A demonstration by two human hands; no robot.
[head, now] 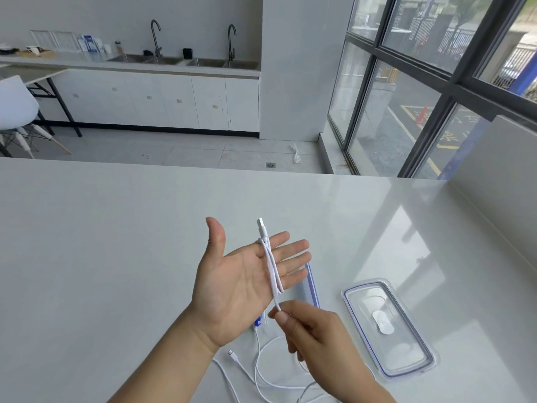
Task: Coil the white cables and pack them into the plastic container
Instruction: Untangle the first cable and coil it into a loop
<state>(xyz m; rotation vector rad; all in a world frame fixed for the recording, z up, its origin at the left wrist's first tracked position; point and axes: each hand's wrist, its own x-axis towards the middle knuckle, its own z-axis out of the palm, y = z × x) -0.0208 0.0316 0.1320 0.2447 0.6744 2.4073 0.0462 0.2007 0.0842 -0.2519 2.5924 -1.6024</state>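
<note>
Item: white cable (271, 267), being coiled. Its USB plug stands up past the far side of the left hand (241, 274); about two turns lie across the fingers (287, 251) of that hand.

Left hand: palm up, raised above the tabletop (116, 228), fingers spread flat and pointing right, thumb upright. It serves as the former for the coil and grips nothing.

Right hand (313, 330): near and slightly right of the left, thumb and forefinger pinching the cable just below the turns. The free length drops from it to the loose loops (261, 370) on the near tabletop.

Container (312, 286): clear plastic with blue trim, mostly hidden behind the left hand. Its lid (389, 327) lies off, to the right.

Step, as judged: early winding of a cable; nothing visibly packed.

Next move calls for: carrying the pinched length around the left fingers again, with tension even, so the turns do not slip off.
</note>
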